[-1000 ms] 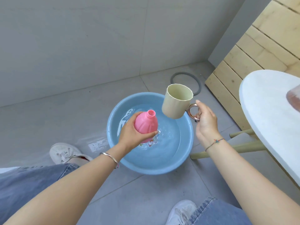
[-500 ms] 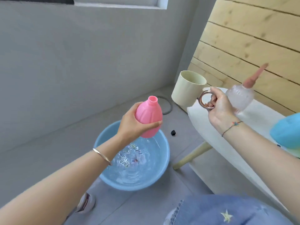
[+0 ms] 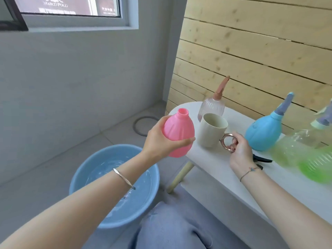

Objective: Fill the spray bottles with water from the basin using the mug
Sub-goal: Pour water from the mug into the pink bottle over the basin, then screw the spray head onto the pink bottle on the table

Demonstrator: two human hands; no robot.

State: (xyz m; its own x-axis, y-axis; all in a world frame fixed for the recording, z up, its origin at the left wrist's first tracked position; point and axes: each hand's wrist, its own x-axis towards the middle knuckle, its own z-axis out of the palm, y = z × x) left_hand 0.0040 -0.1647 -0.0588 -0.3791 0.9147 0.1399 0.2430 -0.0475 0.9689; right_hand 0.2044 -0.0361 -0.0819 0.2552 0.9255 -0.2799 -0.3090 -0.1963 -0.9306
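My left hand (image 3: pixel 158 141) grips a pink spray bottle (image 3: pixel 177 132) with no cap, held upright at the left edge of the white table (image 3: pixel 224 169). A cream mug (image 3: pixel 211 131) stands on the table just right of it; my right hand (image 3: pixel 239 151) holds its copper ring handle. The blue basin (image 3: pixel 115 184) with water sits on the floor below my left forearm. On the table stand a clear bottle with a pink nozzle (image 3: pixel 212 106), a blue spray bottle (image 3: pixel 264 130), and blurred clear (image 3: pixel 309 137) and green (image 3: pixel 318 166) bottles at the right.
A small black object (image 3: pixel 262 159) lies on the table behind my right wrist. A wooden slat wall rises behind the table. A grey ring (image 3: pixel 142 126) lies on the tiled floor near the corner. My knees in blue jeans fill the bottom.
The view has swung up from the basin to the table. Both hands rose and moved right; the mug went from mid-air to resting on the table, and the pink bottle came up beside it.
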